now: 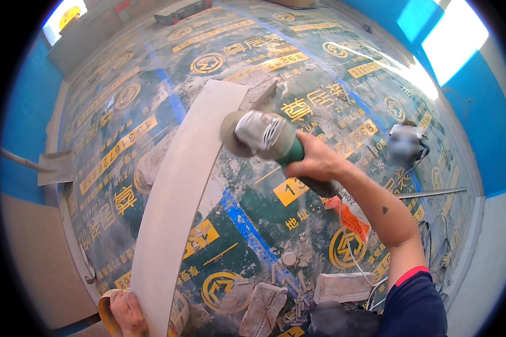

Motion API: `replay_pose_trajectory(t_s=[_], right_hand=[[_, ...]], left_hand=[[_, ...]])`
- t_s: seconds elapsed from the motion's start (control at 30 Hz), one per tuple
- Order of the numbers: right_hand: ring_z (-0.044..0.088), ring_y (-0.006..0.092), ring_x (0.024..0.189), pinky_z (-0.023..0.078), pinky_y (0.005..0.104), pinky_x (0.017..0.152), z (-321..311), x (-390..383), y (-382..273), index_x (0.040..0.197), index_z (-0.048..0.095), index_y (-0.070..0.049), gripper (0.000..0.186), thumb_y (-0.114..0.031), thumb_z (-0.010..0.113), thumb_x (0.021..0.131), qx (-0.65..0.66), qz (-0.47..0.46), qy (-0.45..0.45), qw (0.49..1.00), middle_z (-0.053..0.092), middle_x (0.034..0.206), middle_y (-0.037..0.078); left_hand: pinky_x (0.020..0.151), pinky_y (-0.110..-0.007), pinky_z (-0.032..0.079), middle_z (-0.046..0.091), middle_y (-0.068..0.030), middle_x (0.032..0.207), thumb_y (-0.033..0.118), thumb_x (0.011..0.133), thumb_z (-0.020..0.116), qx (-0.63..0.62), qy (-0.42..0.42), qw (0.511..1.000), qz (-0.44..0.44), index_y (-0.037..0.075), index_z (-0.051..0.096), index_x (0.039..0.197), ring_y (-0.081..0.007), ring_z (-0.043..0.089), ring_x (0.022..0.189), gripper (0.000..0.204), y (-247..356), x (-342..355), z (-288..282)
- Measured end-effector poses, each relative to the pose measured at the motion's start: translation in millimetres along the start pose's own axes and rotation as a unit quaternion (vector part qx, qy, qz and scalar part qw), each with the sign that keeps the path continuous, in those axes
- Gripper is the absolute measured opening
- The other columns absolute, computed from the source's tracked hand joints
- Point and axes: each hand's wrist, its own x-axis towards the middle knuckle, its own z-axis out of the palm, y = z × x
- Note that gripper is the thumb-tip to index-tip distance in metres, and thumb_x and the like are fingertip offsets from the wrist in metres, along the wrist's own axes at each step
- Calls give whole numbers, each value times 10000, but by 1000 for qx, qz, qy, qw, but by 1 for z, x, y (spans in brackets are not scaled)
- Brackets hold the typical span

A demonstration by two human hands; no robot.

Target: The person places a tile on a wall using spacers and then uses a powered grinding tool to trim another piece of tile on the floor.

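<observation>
In my right hand (315,160), fingers wrapped round its body, is a green and silver angle grinder (272,135). Its round disc (234,135) overlaps the right edge of a long pale tile strip (177,185), toward the far end; whether it touches cannot be made out. The strip runs from my lower left away from me, its far end beside a dusty block (258,92). My left hand (128,313) is closed at the strip's near left edge. Under that end stands a yellowish bucket (108,312), mostly hidden.
Printed green floor sheeting carries dust and rubble. Broken bricks (264,309) and a rough slab (343,288) lie near me. Rightward are an orange packet (351,219), a blurred power tool (407,147), a metal bar (433,192) and cables. A shovel (56,168) leans left; a case (183,10) lies far off.
</observation>
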Motion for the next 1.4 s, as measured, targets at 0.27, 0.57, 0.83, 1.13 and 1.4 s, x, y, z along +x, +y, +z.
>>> replay_pose_trajectory(t_s=[0.27, 0.57, 0.83, 1.13, 1.4], right_hand=[[588, 215, 921, 460, 318, 857, -2, -1, -3, 1191, 513, -8, 673, -211, 731, 587, -21, 13, -8, 1000, 617, 1009, 115], [588, 183, 817, 475, 314, 756, -34, 29, 11, 1106, 527, 30, 575, -185, 730, 612, 35, 30, 48, 998, 605, 909, 103], [588, 188, 826, 471, 317, 771, -26, 18, 5, 1073, 550, 20, 552, -211, 736, 608, 10, 16, 40, 999, 618, 905, 110], [601, 187, 832, 485, 317, 764, -35, 28, 13, 1131, 516, 21, 601, -188, 733, 611, 61, 27, 44, 997, 618, 903, 107], [599, 194, 811, 483, 312, 755, -27, 20, 10, 1091, 535, 26, 567, -191, 733, 605, -42, -1, 36, 998, 615, 896, 109]], left_hand=[[743, -458, 492, 450, -144, 1327, 320, 928, 479, 50, -71, 996, -21, 103, 437, 1270, -356, 435, 1198, 407, -15, 4, -8], [621, -455, 325, 449, -215, 592, 256, 952, 394, 312, 104, 927, 181, -26, 461, 593, -388, 427, 627, 461, 114, 5, 65], [601, -329, 446, 595, -100, 933, 292, 944, 462, 127, 38, 990, 56, 66, 524, 988, -239, 572, 765, 238, 21, 4, 10], [705, -332, 473, 584, -110, 1106, 293, 951, 431, 215, 38, 967, 132, 63, 503, 1066, -239, 578, 892, 267, 58, -1, 34], [801, -338, 474, 570, -130, 1167, 293, 942, 465, 224, 14, 970, 93, 23, 494, 1162, -254, 552, 1007, 350, 44, -2, 23]])
